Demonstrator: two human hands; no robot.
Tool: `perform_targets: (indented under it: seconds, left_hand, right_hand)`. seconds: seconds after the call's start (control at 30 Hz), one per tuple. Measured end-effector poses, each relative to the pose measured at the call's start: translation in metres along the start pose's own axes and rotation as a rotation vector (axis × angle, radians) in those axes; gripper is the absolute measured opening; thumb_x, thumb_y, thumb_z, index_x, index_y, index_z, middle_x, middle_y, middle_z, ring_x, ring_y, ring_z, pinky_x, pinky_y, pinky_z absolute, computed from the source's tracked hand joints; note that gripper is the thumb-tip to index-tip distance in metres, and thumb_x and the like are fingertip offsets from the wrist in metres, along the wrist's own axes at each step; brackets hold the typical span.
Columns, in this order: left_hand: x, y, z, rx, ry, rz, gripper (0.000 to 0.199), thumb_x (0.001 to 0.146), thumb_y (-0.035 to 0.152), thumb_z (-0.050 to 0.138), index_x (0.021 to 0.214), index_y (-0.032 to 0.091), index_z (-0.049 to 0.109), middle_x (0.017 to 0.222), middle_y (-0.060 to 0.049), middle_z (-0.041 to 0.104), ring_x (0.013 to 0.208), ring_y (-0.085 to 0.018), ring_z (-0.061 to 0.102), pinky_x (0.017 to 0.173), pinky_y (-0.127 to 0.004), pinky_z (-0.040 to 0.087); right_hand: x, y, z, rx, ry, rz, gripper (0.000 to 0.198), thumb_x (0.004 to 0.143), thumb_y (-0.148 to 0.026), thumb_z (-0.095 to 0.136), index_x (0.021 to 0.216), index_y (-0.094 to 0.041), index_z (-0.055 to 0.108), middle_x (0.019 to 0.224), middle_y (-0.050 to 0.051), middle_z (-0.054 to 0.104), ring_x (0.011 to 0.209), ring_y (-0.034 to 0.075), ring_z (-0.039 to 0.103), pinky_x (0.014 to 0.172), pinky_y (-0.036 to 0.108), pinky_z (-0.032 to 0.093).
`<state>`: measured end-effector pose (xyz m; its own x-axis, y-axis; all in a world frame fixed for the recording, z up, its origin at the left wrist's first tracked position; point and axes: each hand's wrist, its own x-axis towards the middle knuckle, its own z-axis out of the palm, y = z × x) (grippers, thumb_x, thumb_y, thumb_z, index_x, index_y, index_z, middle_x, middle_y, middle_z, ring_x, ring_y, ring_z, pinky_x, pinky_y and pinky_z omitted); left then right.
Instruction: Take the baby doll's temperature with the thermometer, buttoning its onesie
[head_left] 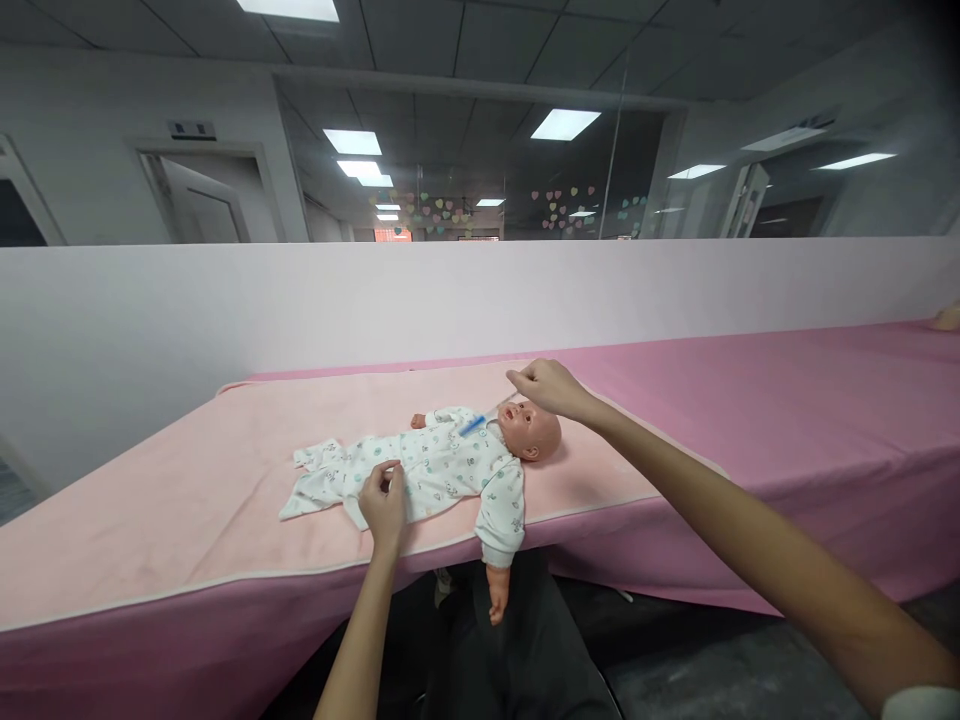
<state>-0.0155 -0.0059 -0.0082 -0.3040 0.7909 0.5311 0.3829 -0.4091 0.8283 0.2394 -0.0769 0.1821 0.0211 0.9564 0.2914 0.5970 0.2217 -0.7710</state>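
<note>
Your right hand (553, 388) is closed, fingers bunched on a slim, blue-ended stick (472, 425) slanting over the doll's upper chest. Your left hand (384, 500), well apart, curls loosely at the doll's lower clothing; whether it pinches cloth cannot be told. The doll (439, 466) lies on the peach sheet (180, 510).

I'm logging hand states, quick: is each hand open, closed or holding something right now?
Left hand: loosely curled by the doll's outfit; whether it holds that can't be told.
Right hand: closed, holding a thin blue-ended stick.
</note>
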Motion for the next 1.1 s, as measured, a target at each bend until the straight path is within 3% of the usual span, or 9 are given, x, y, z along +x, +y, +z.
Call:
perform_targets:
  seconds: [0.13, 0.37, 0.57, 0.83, 1.1]
  left_hand:
    - [0.000, 0.000, 0.000, -0.002, -0.004, 0.000, 0.027, 0.075, 0.041, 0.048, 0.083, 0.019, 0.063, 0.060, 0.001, 0.054, 0.061, -0.015, 0.050, 0.057, -0.024, 0.038]
    - [-0.001, 0.002, 0.000, -0.002, -0.009, -0.010, 0.026, 0.075, 0.039, 0.048, 0.083, 0.019, 0.063, 0.060, 0.001, 0.053, 0.060, -0.014, 0.049, 0.056, -0.023, 0.037]
    - [-0.002, 0.002, 0.000, -0.018, -0.012, -0.014, 0.027, 0.075, 0.040, 0.049, 0.083, 0.019, 0.063, 0.061, 0.001, 0.053, 0.060, -0.013, 0.048, 0.056, -0.023, 0.037]
    - [-0.003, 0.005, -0.001, -0.015, -0.009, -0.029, 0.025, 0.075, 0.038, 0.049, 0.082, 0.019, 0.063, 0.059, 0.002, 0.053, 0.059, -0.013, 0.048, 0.057, -0.023, 0.037]
    - [-0.003, 0.005, -0.001, -0.020, -0.011, -0.022, 0.027, 0.075, 0.039, 0.049, 0.083, 0.018, 0.064, 0.060, 0.001, 0.053, 0.060, -0.013, 0.049, 0.057, -0.023, 0.037]
  right_hand:
    - [0.001, 0.001, 0.010, -0.056, 0.100, -0.036, 0.042, 0.078, -0.033, 0.045, 0.043, -0.021, 0.025, 0.039, -0.007, 0.023, 0.039, 0.005, 0.019, 0.040, 0.022, 0.016]
    - [0.004, -0.001, 0.013, -0.003, 0.042, 0.001, 0.041, 0.079, -0.033, 0.044, 0.044, -0.022, 0.026, 0.039, -0.006, 0.024, 0.038, 0.005, 0.020, 0.040, 0.022, 0.017]
    - [0.004, 0.007, 0.019, -0.156, 0.082, 0.043, 0.042, 0.079, -0.032, 0.045, 0.041, -0.021, 0.030, 0.036, -0.005, 0.028, 0.035, 0.005, 0.021, 0.040, 0.023, 0.016]
    - [0.003, 0.010, 0.016, -0.087, 0.091, 0.059, 0.042, 0.080, -0.034, 0.044, 0.042, -0.021, 0.030, 0.036, -0.006, 0.026, 0.035, 0.006, 0.021, 0.040, 0.023, 0.018]
    - [-0.001, 0.011, 0.014, -0.199, 0.146, 0.049, 0.042, 0.080, -0.036, 0.042, 0.043, -0.021, 0.030, 0.038, -0.004, 0.030, 0.038, 0.007, 0.025, 0.043, 0.024, 0.019]
